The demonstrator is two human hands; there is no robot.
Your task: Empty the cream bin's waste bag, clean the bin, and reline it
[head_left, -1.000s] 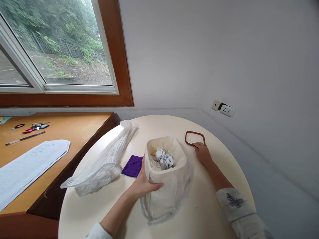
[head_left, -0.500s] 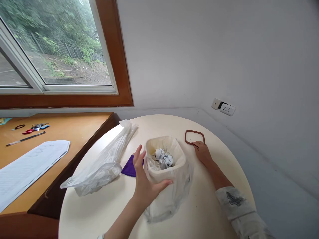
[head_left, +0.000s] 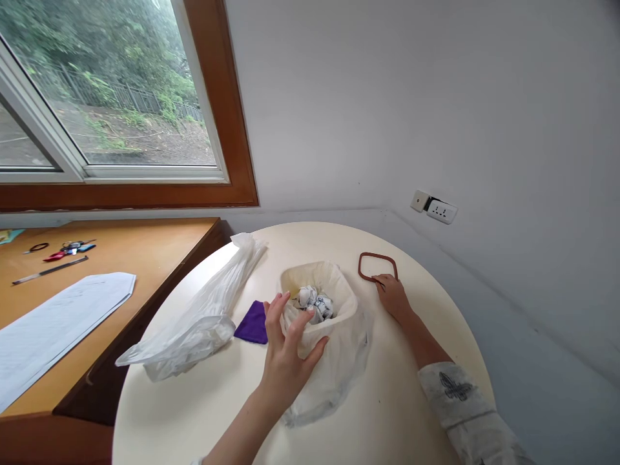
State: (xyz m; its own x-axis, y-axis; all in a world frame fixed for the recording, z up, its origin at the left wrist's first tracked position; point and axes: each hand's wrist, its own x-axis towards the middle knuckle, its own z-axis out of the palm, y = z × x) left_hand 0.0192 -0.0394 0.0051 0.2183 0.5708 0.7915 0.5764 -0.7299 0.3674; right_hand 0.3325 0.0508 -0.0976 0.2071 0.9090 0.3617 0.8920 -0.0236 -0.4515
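A small trash bin (head_left: 345, 310) lined with a whitish plastic bag stands on the round table, with crumpled paper (head_left: 316, 301) inside it. My left hand (head_left: 285, 352) is over the bin's near left rim, fingers bent and apart, with nothing visible in its grasp; whether it touches the liner I cannot tell. To the right of the bin, my right hand (head_left: 393, 296) grips the near edge of a brown rounded-rectangular ring (head_left: 378, 256), which rests on or just above the tabletop. The liner's loose skirt (head_left: 334, 381) hangs around the outside of the bin.
Left of the bin lie a purple cloth (head_left: 250, 324) and a bunched clear plastic bag (head_left: 203, 316) on the round table (head_left: 159, 413). A wooden desk (head_left: 159, 239) beside it holds paper sheets (head_left: 62, 316), a pen (head_left: 51, 270) and keys (head_left: 72, 248). A wall socket (head_left: 442, 211) is at the right.
My left hand's fingers have curled and come closer together, reaching over the bin's rim toward the crumpled paper. My right hand and the brown ring stay in place.
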